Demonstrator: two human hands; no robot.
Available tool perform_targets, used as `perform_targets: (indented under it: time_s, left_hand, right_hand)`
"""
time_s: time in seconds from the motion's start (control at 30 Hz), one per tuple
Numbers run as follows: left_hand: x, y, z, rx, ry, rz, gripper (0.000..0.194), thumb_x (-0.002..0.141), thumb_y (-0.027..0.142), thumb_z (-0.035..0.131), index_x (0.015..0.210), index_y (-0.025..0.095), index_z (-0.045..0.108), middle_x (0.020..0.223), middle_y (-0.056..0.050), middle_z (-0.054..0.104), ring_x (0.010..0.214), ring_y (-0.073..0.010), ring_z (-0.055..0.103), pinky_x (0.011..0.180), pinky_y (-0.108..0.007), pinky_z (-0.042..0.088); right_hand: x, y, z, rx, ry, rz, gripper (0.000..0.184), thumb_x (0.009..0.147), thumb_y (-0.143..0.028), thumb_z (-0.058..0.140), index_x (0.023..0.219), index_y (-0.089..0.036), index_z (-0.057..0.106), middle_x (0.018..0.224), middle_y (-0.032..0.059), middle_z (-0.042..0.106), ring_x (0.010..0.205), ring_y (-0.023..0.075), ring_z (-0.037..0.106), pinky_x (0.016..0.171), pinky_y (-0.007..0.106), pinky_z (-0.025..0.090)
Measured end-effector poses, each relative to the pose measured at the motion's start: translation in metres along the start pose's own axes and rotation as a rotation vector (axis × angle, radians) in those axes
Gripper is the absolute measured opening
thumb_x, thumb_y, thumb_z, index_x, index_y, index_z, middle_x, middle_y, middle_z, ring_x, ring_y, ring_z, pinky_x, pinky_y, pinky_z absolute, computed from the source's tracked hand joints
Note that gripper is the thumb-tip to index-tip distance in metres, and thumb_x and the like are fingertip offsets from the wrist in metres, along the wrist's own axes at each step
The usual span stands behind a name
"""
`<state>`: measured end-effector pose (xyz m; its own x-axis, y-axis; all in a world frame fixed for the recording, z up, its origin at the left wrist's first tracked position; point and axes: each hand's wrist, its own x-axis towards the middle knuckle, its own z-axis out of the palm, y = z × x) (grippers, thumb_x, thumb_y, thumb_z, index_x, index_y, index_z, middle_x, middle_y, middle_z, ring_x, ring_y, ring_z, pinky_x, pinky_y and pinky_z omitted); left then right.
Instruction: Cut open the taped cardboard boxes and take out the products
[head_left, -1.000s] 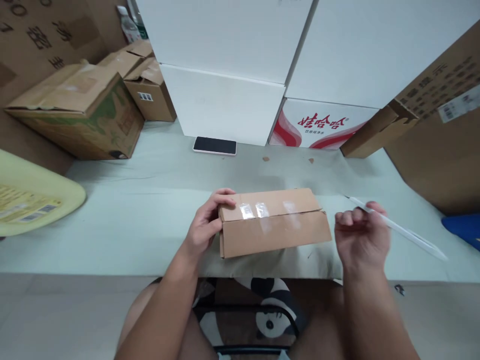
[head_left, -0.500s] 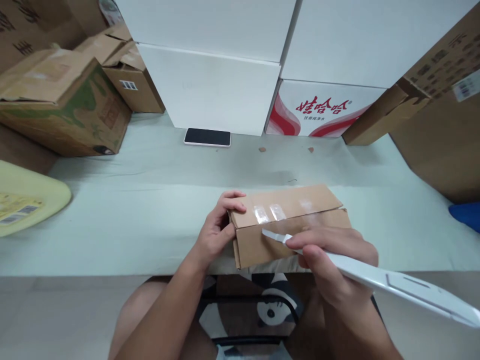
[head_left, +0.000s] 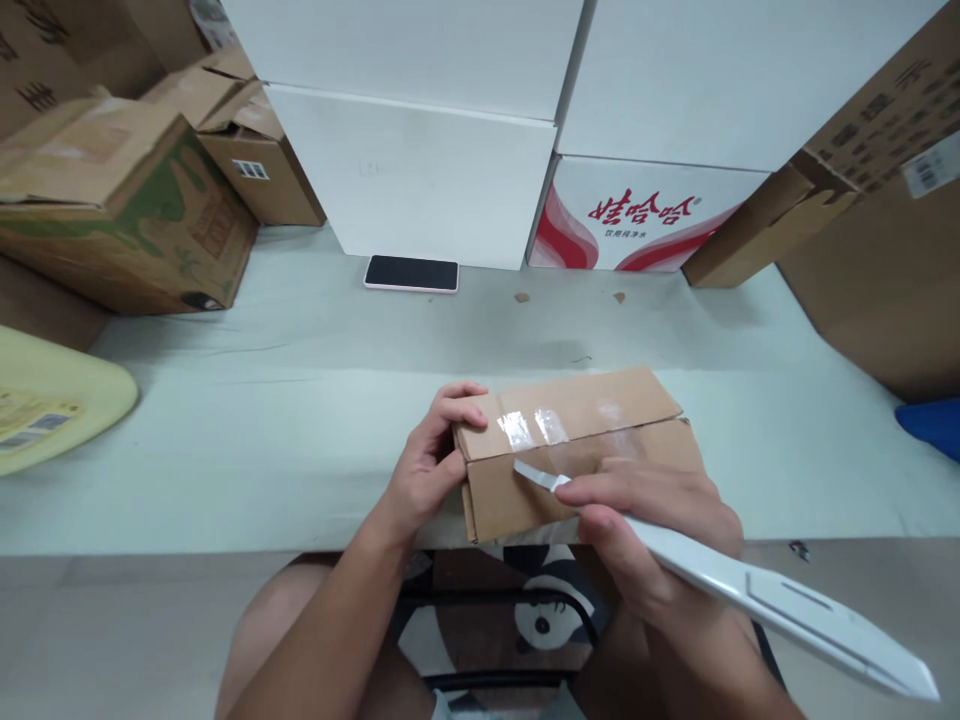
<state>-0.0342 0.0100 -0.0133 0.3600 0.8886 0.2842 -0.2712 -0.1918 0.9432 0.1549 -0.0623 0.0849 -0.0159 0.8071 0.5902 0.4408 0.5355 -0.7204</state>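
Note:
A small cardboard box [head_left: 517, 500] sits at the table's front edge, slightly tilted, with strips of clear tape [head_left: 551, 426] across the seam of its flaps. My left hand [head_left: 431, 450] grips its left end, fingers on top and thumb against the near side. In my right hand [head_left: 660, 520] is a white utility knife [head_left: 780, 590], its long handle pointing down to the right. The blade [head_left: 534, 474] is out, its tip just below the seam near the tape. Whether the tip touches the cardboard I cannot tell.
A phone [head_left: 412, 273] lies at the back before stacked white boxes [head_left: 420, 180]. Larger cartons stand on the left [head_left: 180, 220] and right [head_left: 892, 280]. A yellow bottle [head_left: 75, 400] is at the left edge, a blue item [head_left: 930, 428] at the right. Small cardboard scraps [head_left: 522, 297] lie behind the box.
The right hand and the utility knife have shifted slightly left, and the handle's far end has dropped. My left hand keeps its grip on the box.

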Motion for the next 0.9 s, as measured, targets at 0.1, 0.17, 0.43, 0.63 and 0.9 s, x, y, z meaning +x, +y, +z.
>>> perform_targets:
  time_s: [0.1, 0.17, 0.43, 0.63, 0.9]
  left_hand:
    - [0.000, 0.001, 0.000, 0.019, 0.008, -0.017, 0.019, 0.087, 0.039, 0.069, 0.103, 0.028, 0.066, 0.129, -0.007, 0.056, 0.127, -0.0288, 0.050, 0.101, -0.040, 0.046]
    - [0.000, 0.001, 0.000, 0.025, 0.016, -0.020, 0.020, 0.087, 0.040, 0.069, 0.102, 0.028, 0.065, 0.129, -0.008, 0.055, 0.127, -0.0292, 0.050, 0.101, -0.041, 0.046]
    - [0.000, 0.000, 0.001, 0.046, 0.027, -0.017, 0.021, 0.086, 0.040, 0.069, 0.103, 0.028, 0.065, 0.129, -0.008, 0.056, 0.127, -0.0292, 0.050, 0.104, -0.043, 0.045]
    - [0.002, 0.002, 0.004, 0.057, 0.047, -0.016, 0.024, 0.083, 0.043, 0.071, 0.100, 0.027, 0.065, 0.127, -0.007, 0.058, 0.126, -0.0293, 0.050, 0.106, -0.044, 0.044]
    - [0.004, 0.004, 0.007, 0.067, 0.079, -0.030, 0.025, 0.082, 0.046, 0.074, 0.094, 0.027, 0.064, 0.125, -0.007, 0.059, 0.127, -0.0301, 0.051, 0.106, -0.044, 0.045]
  right_hand:
    - [0.001, -0.002, -0.001, -0.021, 0.013, 0.035, 0.013, 0.088, -0.017, 0.066, 0.079, -0.020, 0.075, 0.058, -0.0030, 0.071, 0.043, 0.0090, 0.061, 0.043, 0.021, 0.046]
    - [0.002, -0.002, -0.001, -0.034, 0.025, 0.032, 0.014, 0.089, -0.018, 0.065, 0.079, -0.020, 0.075, 0.058, -0.0031, 0.071, 0.043, 0.0090, 0.062, 0.043, 0.021, 0.046]
    - [0.000, 0.000, -0.003, -0.037, 0.016, 0.038, 0.014, 0.091, -0.023, 0.067, 0.081, -0.020, 0.075, 0.063, -0.0030, 0.074, 0.047, 0.0077, 0.063, 0.046, 0.019, 0.047]
    - [-0.007, 0.004, -0.007, -0.050, -0.044, 0.102, 0.009, 0.091, -0.022, 0.070, 0.085, -0.023, 0.077, 0.074, -0.0031, 0.077, 0.053, 0.0072, 0.065, 0.054, 0.019, 0.053]
    - [-0.007, -0.003, -0.011, -0.098, -0.031, 0.215, 0.013, 0.092, -0.027, 0.069, 0.089, -0.030, 0.081, 0.078, -0.0017, 0.078, 0.064, 0.0135, 0.070, 0.060, 0.026, 0.056]
